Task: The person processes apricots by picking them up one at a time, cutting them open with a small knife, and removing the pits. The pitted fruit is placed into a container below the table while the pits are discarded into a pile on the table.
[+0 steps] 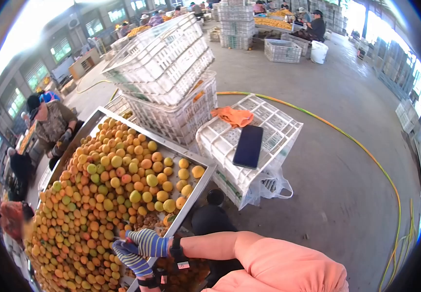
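Observation:
My right hand (147, 242), in a blue, white and yellow striped glove, is closed at the near edge of a metal-rimmed tray (191, 189) heaped with apricots (101, 185). A small red bit shows at its fingertips, too small to name. Pressed close beside it, my left hand (133, 260), gloved alike, has its fingers curled; what they hold is hidden. Both hands are together, just above the fruit. Brown pits or scraps (149, 223) lie in the tray by my right hand. Below my wrists, a container with orange-brown pieces (186, 275) is partly hidden.
An upturned white crate (273, 124) bears a phone (248, 147), an orange cloth (233, 116) and a plastic bag (273, 184). Stacked crates (164, 63) lean behind the tray. A hose (337, 127) crosses the floor. A co-worker (53, 121) sits across the tray.

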Motion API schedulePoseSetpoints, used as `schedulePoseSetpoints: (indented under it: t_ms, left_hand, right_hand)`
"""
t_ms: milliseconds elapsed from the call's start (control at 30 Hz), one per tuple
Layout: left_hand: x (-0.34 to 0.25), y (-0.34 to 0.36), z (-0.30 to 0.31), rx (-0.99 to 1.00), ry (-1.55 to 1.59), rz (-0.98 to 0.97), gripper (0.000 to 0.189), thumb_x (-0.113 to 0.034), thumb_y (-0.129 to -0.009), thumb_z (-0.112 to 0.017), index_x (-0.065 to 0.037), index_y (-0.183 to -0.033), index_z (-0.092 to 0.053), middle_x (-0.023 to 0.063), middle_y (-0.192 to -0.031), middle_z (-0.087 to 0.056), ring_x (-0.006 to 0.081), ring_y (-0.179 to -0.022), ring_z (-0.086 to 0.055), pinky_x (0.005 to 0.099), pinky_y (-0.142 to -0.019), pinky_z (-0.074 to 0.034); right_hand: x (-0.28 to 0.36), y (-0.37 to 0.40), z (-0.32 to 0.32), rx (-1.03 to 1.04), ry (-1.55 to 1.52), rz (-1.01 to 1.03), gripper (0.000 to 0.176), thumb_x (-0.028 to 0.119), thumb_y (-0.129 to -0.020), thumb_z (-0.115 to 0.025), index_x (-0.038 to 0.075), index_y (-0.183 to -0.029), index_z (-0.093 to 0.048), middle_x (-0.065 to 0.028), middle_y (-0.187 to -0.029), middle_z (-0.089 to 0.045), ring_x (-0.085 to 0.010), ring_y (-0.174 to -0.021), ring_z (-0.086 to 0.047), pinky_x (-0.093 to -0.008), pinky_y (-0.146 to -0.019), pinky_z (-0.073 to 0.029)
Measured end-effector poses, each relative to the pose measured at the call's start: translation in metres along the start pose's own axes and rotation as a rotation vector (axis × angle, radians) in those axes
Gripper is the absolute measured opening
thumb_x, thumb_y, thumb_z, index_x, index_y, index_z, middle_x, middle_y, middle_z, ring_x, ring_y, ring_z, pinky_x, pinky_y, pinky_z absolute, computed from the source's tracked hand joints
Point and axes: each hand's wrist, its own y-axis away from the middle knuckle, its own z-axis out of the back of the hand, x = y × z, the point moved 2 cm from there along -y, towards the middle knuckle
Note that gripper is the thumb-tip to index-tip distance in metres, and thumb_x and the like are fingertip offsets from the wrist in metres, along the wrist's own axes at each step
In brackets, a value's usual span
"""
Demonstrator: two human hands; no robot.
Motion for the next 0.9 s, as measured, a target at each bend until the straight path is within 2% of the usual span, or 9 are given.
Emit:
schedulePoseSetpoints:
  t_ms: [100, 233, 300, 333, 400, 433, 667, 700, 900]
  left_hand:
    - [0.051, -0.004, -0.004, 0.457, 0.982, 0.532, 0.048, -0.041, -0.096, -0.037, 0.001, -0.116, -0.051, 0.0166, -0.117, -0.057, 0.0258, -0.111, -0.053, 0.0391, -0.096, -0.041]
    - [-0.055, 0.038, -0.013, 0.446, 1.177, 0.777, 0.050, -0.036, -0.095, -0.040, 0.000, -0.129, -0.044, 0.0150, -0.130, -0.050, 0.0253, -0.122, -0.047, 0.0389, -0.107, -0.034]
    - [-0.083, 0.044, -0.007, 0.406, 1.221, 0.828, 0.044, -0.040, -0.093, -0.047, -0.003, -0.117, -0.048, 0.0112, -0.113, -0.054, 0.0217, -0.105, -0.052, 0.0335, -0.091, -0.040]
    - [-0.090, 0.043, -0.003, 0.428, 1.227, 0.820, 0.042, -0.042, -0.092, -0.050, -0.004, -0.112, -0.051, 0.0093, -0.104, -0.057, 0.0198, -0.096, -0.054, 0.0309, -0.084, -0.044]
    - [-0.099, 0.050, 0.009, 0.477, 1.228, 0.794, 0.040, -0.045, -0.089, -0.057, -0.007, -0.100, -0.055, 0.0056, -0.087, -0.061, 0.0162, -0.079, -0.059, 0.0255, -0.069, -0.050]
    - [-0.133, 0.057, 0.010, 0.217, 0.981, 0.774, 0.047, -0.055, -0.088, -0.054, -0.009, -0.098, -0.056, 0.0052, -0.084, -0.061, 0.0139, -0.072, -0.059, 0.0225, -0.061, -0.050]
    - [-0.124, 0.137, 0.027, 0.655, 0.581, 0.914, 0.026, -0.028, -0.091, -0.060, -0.008, -0.109, -0.058, 0.0049, -0.101, -0.060, 0.0171, -0.094, -0.059, 0.0304, -0.078, -0.050]
    - [-0.106, 0.146, 0.027, 0.615, 0.741, 1.164, 0.028, -0.028, -0.092, -0.059, -0.009, -0.113, -0.057, 0.0059, -0.104, -0.060, 0.0188, -0.097, -0.059, 0.0321, -0.081, -0.050]
    - [-0.087, 0.155, 0.036, 0.388, 1.006, 1.131, 0.036, -0.034, -0.093, -0.056, -0.009, -0.119, -0.053, 0.0108, -0.108, -0.060, 0.0256, -0.093, -0.061, 0.0356, -0.079, -0.051]
  right_hand:
    - [-0.004, 0.004, 0.002, 0.048, 0.138, 0.207, 0.015, 0.019, -0.079, -0.062, 0.008, -0.089, -0.060, -0.0151, -0.067, -0.061, -0.0345, -0.067, -0.062, -0.0374, -0.061, -0.048]
    - [-0.009, -0.004, -0.004, -0.032, -0.045, 0.289, 0.023, 0.015, -0.073, -0.063, 0.008, -0.095, -0.061, -0.0150, -0.082, -0.063, -0.0340, -0.079, -0.062, -0.0392, -0.068, -0.050]
    - [-0.036, -0.020, 0.002, -0.224, 0.018, 0.454, 0.015, 0.011, -0.077, -0.058, 0.006, -0.091, -0.059, -0.0161, -0.085, -0.062, -0.0351, -0.080, -0.061, -0.0419, -0.070, -0.048]
    - [-0.023, -0.022, 0.019, -0.040, -0.195, 0.514, 0.017, 0.015, -0.077, -0.060, 0.005, -0.091, -0.059, -0.0131, -0.082, -0.062, -0.0354, -0.080, -0.060, -0.0420, -0.070, -0.047]
    - [-0.016, -0.015, 0.028, 0.221, -1.204, -0.611, 0.036, 0.046, -0.091, -0.053, 0.011, -0.088, -0.059, -0.0020, -0.063, -0.054, -0.0143, -0.047, -0.051, -0.0262, -0.042, -0.040]
    - [-0.011, -0.019, 0.020, 0.147, -1.246, -0.639, 0.046, 0.057, -0.091, -0.047, 0.013, -0.089, -0.059, 0.0022, -0.056, -0.049, -0.0062, -0.038, -0.042, -0.0199, -0.034, -0.030]
    - [-0.005, -0.015, 0.023, 0.242, -0.973, -0.469, 0.031, 0.038, -0.090, -0.060, 0.007, -0.092, -0.061, 0.0001, -0.061, -0.057, -0.0042, -0.041, -0.046, -0.0185, -0.035, -0.033]
    - [-0.004, -0.015, 0.020, 0.223, -0.870, -0.464, 0.029, 0.035, -0.090, -0.061, 0.007, -0.094, -0.062, 0.0004, -0.061, -0.058, -0.0038, -0.041, -0.046, -0.0183, -0.035, -0.033]
    - [-0.013, -0.007, 0.001, 0.218, -0.666, -0.306, 0.025, 0.022, -0.090, -0.062, 0.001, -0.103, -0.063, -0.0003, -0.075, -0.063, -0.0058, -0.062, -0.054, -0.0229, -0.057, -0.046]
